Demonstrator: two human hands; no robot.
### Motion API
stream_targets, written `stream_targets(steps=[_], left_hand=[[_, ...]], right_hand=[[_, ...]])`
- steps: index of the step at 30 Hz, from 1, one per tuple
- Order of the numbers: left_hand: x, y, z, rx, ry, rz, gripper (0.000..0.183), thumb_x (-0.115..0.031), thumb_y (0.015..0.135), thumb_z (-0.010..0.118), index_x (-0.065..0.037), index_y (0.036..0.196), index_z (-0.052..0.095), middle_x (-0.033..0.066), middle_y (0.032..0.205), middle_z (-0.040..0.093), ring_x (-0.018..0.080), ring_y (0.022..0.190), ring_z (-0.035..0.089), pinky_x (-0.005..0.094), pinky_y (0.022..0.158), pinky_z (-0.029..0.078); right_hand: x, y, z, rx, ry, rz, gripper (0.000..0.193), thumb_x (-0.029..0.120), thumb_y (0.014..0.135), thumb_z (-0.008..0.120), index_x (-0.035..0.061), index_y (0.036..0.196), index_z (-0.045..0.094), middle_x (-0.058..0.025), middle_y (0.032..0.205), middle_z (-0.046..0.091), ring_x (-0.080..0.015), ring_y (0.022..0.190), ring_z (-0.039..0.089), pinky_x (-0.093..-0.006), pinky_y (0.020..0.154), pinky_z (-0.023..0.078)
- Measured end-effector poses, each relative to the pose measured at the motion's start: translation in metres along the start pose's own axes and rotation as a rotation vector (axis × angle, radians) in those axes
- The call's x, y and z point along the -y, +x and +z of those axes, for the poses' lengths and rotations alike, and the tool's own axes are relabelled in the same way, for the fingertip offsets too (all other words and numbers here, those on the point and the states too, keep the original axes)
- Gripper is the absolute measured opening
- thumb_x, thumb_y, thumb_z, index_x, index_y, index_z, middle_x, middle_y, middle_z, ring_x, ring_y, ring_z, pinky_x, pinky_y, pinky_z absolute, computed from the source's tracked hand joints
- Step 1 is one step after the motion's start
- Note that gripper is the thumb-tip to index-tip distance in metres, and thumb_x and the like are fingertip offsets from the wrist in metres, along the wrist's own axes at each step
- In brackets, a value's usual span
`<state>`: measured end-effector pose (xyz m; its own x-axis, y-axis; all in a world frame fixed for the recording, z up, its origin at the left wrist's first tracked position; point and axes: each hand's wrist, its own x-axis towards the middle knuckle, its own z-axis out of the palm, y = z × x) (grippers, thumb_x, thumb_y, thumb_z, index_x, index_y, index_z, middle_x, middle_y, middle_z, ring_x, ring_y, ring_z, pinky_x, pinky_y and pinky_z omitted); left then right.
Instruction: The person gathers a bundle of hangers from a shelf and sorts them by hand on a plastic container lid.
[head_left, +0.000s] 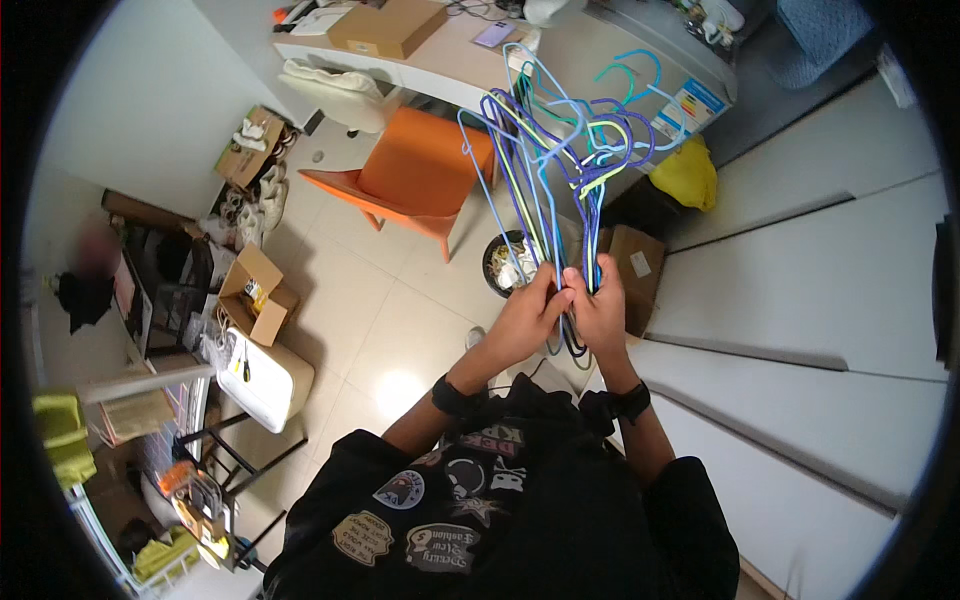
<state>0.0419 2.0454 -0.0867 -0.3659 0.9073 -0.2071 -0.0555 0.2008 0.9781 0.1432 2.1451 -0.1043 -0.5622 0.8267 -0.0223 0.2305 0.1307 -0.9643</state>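
Note:
A bundle of thin clothes hangers (545, 150) in blue, purple, yellow-green and teal is held up in front of me, hooks pointing away. My left hand (530, 312) is closed around the bundle's near end. Beside it my right hand (597, 312) grips the same end from the right, the two thumbs close together. The hanger ends poke out below my fingers. Several hooks spread out at the far right of the bundle. How many hangers each hand holds cannot be made out.
An orange chair (415, 165) stands ahead on the tiled floor, by a desk (470, 65) with a cardboard box (390, 28). A trash bin (492, 270) sits beyond my hands. White drawers (800, 300) line the right. An open carton (262, 325) and white-topped stool (255, 385) are left.

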Motion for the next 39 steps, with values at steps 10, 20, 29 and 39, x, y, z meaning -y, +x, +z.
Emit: stream_targets(steps=[10,20,29,39], left_hand=[[0.009,-0.006,0.002,-0.093,0.502,0.445,0.022,-0.005,0.084,0.061,0.002,0.105,0.061,0.0196,0.103,0.06,0.0389,0.096,0.056,0.0432,0.084,0.047],[0.021,-0.037,-0.017,-0.525,0.227,0.0,0.013,-0.012,0.087,0.066,-0.001,0.093,0.064,0.0063,0.092,0.061,0.0149,0.084,0.058,0.0304,0.069,0.047],[0.017,-0.027,-0.013,-0.811,-0.067,0.17,0.07,-0.02,0.081,0.078,0.005,0.132,0.036,0.0147,0.117,0.052,0.0187,0.105,0.052,0.0317,0.084,0.05],[0.027,-0.063,-0.038,-0.964,-0.177,0.129,0.047,-0.008,0.086,0.07,0.005,0.122,0.043,0.0084,0.11,0.057,0.0143,0.101,0.054,0.0308,0.09,0.046]], right_hand=[[0.008,0.024,-0.012,0.363,-0.003,-0.059,0.03,0.014,0.088,0.068,0.0011,0.107,0.048,-0.0081,0.087,0.062,-0.0123,0.077,0.057,-0.0288,0.068,0.048],[-0.037,0.026,-0.012,0.584,0.106,-0.095,0.034,0.008,0.085,0.07,0.0007,0.109,0.047,-0.0088,0.09,0.06,-0.0132,0.079,0.056,-0.0294,0.071,0.047],[-0.036,0.008,0.004,0.768,0.033,-0.343,0.036,0.01,0.083,0.071,0.0021,0.108,0.046,-0.0126,0.084,0.059,-0.0205,0.07,0.06,-0.0328,0.063,0.047],[-0.022,-0.013,0.056,0.939,0.031,-0.356,0.036,0.014,0.086,0.068,0.0004,0.109,0.044,-0.0201,0.084,0.065,-0.0326,0.074,0.067,-0.0379,0.064,0.05]])
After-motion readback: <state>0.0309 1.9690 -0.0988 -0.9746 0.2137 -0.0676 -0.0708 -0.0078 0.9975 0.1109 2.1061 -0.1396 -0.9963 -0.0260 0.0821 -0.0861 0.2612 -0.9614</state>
